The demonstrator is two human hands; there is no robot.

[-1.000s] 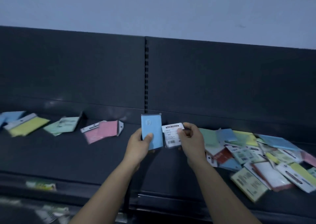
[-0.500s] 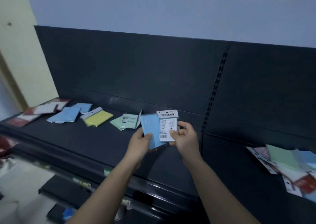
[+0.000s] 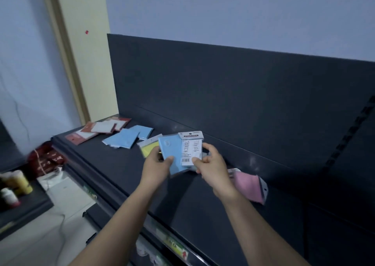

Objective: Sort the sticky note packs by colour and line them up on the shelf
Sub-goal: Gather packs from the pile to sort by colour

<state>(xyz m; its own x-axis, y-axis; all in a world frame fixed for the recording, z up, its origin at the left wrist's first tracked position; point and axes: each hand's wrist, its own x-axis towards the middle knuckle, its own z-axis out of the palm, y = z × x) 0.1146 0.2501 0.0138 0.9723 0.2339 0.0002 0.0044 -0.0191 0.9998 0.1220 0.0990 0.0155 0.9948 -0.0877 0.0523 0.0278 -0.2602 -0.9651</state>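
Your left hand (image 3: 157, 164) grips a blue pack (image 3: 171, 154); right hand (image 3: 213, 169) pinches second pack (image 3: 191, 150), label toward you, presumably to check colour before shelving.

One shelf (image 3: 125, 176) carries loose packs: three red packs (image 3: 101, 127) (overlapping, perhaps four), two blue packs (image 3: 121, 141), one yellow pack (image 3: 149, 150), one pink pack (image 3: 247, 185). The left hand (image 3: 156, 167) and right hand (image 3: 213, 171), two hands, hold two more: one upright blue pack (image 3: 172, 154), one label-side pack (image 3: 191, 151), colour hidden. Blue totals three.
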